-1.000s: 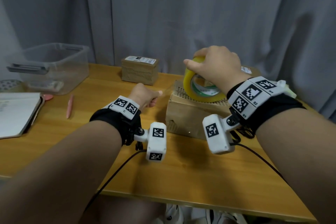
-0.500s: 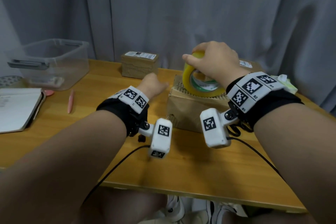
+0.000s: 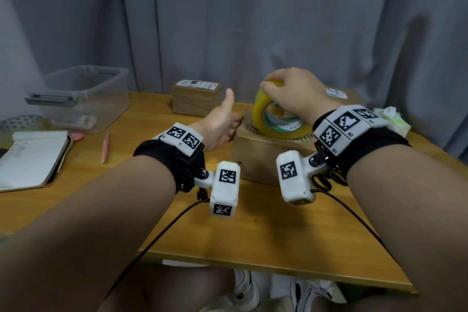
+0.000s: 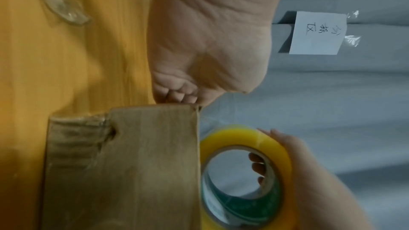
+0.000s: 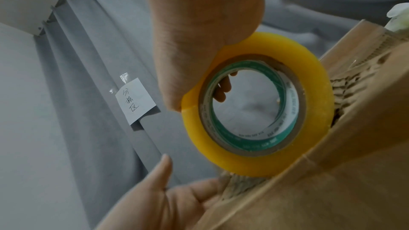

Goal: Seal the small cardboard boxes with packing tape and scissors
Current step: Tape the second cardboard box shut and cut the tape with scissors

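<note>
Wooden table [image 3: 177, 230] | right hand [image 3: 298, 94] grips tape roll [image 3: 276, 121] on cardboard box [image 3: 260, 157] | left hand [image 3: 217, 124], fingers spread, presses box end (advice: anchor tape firmly before pulling).

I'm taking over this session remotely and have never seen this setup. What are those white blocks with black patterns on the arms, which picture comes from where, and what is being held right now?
No machine here: a person works with bare hands. The white blocks are small cameras strapped to each wrist; the third camera sits on the head. The wide picture is the head view; the two close ones look along each hand.

The right hand grips a yellow packing tape roll standing on edge on a cardboard box. The left hand rests against that box's left end, thumb up, fingers at the box's edge.

Also on the wooden table: a second small box, a clear plastic bin, an open notebook and a pink pen. No scissors can be made out.
</note>
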Action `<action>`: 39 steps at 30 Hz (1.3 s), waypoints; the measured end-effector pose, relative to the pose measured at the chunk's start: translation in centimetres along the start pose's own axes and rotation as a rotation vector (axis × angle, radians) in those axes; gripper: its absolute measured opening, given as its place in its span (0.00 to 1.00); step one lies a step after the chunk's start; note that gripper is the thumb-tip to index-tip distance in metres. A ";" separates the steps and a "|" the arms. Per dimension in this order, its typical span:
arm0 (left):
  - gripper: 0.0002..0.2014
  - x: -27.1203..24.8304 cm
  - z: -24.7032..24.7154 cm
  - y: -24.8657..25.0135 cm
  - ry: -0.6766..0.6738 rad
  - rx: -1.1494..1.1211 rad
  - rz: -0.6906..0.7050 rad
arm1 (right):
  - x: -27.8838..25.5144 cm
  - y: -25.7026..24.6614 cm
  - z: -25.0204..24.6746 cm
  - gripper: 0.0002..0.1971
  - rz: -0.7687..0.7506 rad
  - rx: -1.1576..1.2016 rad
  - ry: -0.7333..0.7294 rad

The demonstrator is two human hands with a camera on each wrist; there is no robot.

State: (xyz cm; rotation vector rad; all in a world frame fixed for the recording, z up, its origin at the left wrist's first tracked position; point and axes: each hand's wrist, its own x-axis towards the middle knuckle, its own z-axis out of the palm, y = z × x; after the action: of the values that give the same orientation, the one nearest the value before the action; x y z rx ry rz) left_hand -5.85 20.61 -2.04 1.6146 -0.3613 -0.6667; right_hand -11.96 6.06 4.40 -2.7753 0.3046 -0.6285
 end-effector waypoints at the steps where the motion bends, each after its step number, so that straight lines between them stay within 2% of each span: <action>1: 0.46 0.1 0.1 0.2 0.023 -0.011 0.023 | 0.0 0.1 0.0 0.19 -0.005 0.009 -0.001; 5: 0.41 0.8 0.7 -0.5 0.009 -0.003 0.073 | 0.1 -0.1 0.0 0.20 -0.017 0.000 -0.007; 9: 0.33 1.2 1.0 -1.3 -0.013 0.009 0.061 | 0.2 0.3 -0.1 0.22 -0.032 0.057 -0.005; 12: 0.33 1.1 0.1 -1.0 -0.034 0.212 0.092 | 0.4 1.5 -0.4 0.24 -0.013 0.215 0.040; 15: 0.30 0.9 -1.1 -0.3 0.009 0.397 0.227 | 0.3 2.8 -0.2 0.26 0.077 0.383 0.057; 19: 0.24 0.9 -1.0 0.1 -0.128 0.527 0.220 | 0.5 3.0 0.3 0.25 0.115 0.506 0.086; 21: 0.25 1.0 -0.7 -0.3 -0.133 0.545 0.217 | 0.9 2.4 -0.2 0.25 0.109 0.432 0.075; 24: 0.34 1.3 -0.6 -0.6 -0.106 0.614 0.195 | 1.4 0.9 -1.9 0.26 0.050 0.176 0.051; 28: 0.33 1.3 -0.3 -0.8 -0.102 0.661 0.176 | 1.3 1.1 -4.3 0.21 0.059 -0.125 -0.027; 32: 0.32 0.9 -0.2 -0.9 -0.116 0.686 0.198 | 0.5 2.9 -4.9 0.25 0.114 -0.374 -0.125; 35: 0.30 0.5 -0.2 -0.9 -0.089 0.747 0.226 | -0.2 2.6 -4.7 0.34 0.098 -0.412 -0.076; 39: 0.33 -0.2 0.2 -0.3 0.011 1.017 0.327 | -2.3 3.8 -3.5 0.40 0.123 -0.350 0.102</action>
State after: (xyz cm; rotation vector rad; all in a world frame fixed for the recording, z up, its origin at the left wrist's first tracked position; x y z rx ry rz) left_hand -6.12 20.64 -2.26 2.4220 -1.0462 -0.1979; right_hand -16.09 2.31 5.36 -3.0252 0.6592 -0.7494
